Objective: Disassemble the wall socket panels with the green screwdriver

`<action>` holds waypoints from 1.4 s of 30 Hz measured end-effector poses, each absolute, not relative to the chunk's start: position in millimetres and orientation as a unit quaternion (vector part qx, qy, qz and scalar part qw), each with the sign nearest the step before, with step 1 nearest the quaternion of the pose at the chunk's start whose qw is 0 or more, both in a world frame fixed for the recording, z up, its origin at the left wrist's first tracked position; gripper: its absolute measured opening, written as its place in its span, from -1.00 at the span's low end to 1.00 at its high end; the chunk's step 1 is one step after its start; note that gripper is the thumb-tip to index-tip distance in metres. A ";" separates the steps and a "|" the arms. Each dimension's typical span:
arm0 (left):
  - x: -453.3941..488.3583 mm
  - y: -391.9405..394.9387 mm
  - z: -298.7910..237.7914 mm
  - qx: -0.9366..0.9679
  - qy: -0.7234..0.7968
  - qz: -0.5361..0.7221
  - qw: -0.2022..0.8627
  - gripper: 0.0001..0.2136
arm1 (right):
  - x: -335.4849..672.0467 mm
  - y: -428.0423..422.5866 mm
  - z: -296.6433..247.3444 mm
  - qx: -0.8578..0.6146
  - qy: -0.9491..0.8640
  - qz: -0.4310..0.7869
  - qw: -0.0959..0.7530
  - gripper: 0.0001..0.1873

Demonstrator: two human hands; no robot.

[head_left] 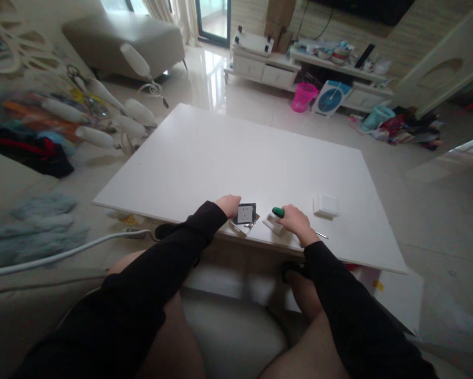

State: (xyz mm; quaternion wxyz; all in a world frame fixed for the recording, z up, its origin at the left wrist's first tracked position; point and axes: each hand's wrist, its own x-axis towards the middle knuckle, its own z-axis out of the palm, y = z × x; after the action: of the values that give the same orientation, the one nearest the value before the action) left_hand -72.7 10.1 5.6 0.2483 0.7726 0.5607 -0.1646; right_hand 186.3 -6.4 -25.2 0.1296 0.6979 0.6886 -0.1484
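A wall socket (245, 213) with a white face and dark surround is tilted up at the table's near edge. My left hand (229, 205) is closed on its left side. Beneath it lie a white piece (242, 227) and some small bits that I cannot make out. To the right, my right hand (295, 223) is closed around a green-handled screwdriver (278, 212); a thin metal shaft (322, 235) shows past the hand's other side. A white square frame (271, 223) lies under the fingers of that hand; whether they touch it is unclear.
The white table (236, 152) spans the middle, with a stack of white square plates (326, 205) at right. A lamp with several white shades (136, 60) stands beyond its left edge. A pink basket (304, 97) and a blue fan (330, 98) stand on the floor behind.
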 end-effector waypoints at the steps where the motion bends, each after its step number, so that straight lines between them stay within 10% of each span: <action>1: -72.7 9.9 5.8 0.772 0.561 -0.164 0.249 -0.58 | 186.4 -7.0 -28.2 0.699 0.687 -0.148 0.132 -0.65; 12: -72.3 7.5 7.3 0.775 0.560 -0.157 0.249 -0.60 | 193.9 3.8 -20.1 0.694 0.692 -0.157 0.121 -0.78; 23: -69.9 10.5 1.5 0.782 0.548 -0.147 0.256 -0.56 | 160.6 -9.3 14.1 0.524 0.809 -0.197 -0.182 -0.81; 42: -82.1 19.1 23.6 0.756 0.577 -0.186 0.247 -0.56 | 127.6 -17.6 -15.7 0.502 0.813 -0.221 -0.194 -0.73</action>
State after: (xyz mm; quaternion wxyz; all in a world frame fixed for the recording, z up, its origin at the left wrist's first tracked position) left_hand -82.1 19.1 23.6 0.2473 0.7558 0.5771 -0.1860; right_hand 127.6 -17.6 -15.7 -0.1944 0.5023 0.8129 -0.2213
